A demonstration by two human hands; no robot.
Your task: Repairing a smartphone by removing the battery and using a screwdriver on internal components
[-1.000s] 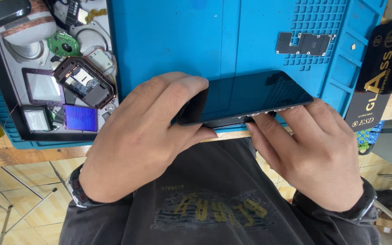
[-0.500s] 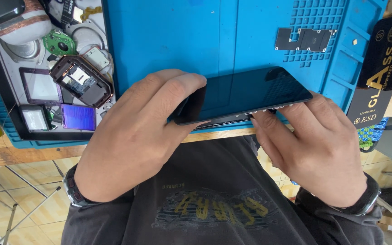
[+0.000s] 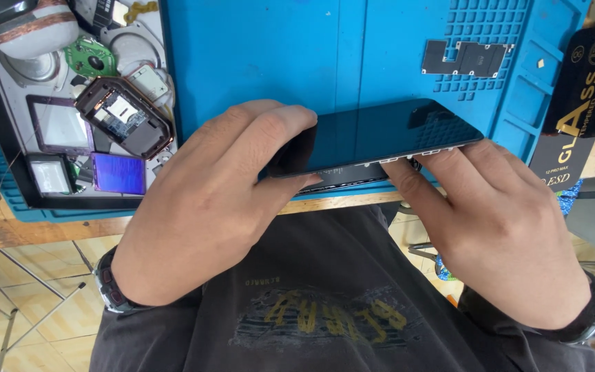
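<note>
Worktop first: pale wood, its front edge running across under your wrists, nearly all of it covered by a blue mat, rubbery and smooth in the middle, with a grid of small square cells and moulded pockets at its right end. A flat dark metal plate with notched edges lies on that grid, well apart from your hands. At the left a black tray holds loose parts: a round green board, an opened dark casing, a small shiny purple panel, two framed glass pieces.

Phone next: a thin, rigid slab with a glossy black glass face, held over the near edge of the mat. Its long axis runs left to right, the right end tilted slightly away from you, so it spans between your two hands rather than pointing at either. Along its near edge a seam shows, with small pale tabs and a darker layer beneath.

Your left hand is closed on the left end, fingers curled over the glass and thumb under the near edge. Your right hand lies just beside the right half, fingertips pressed to the near edge and underside; it props more than clamps. Both touch the phone; the left has the fuller hold.
</note>
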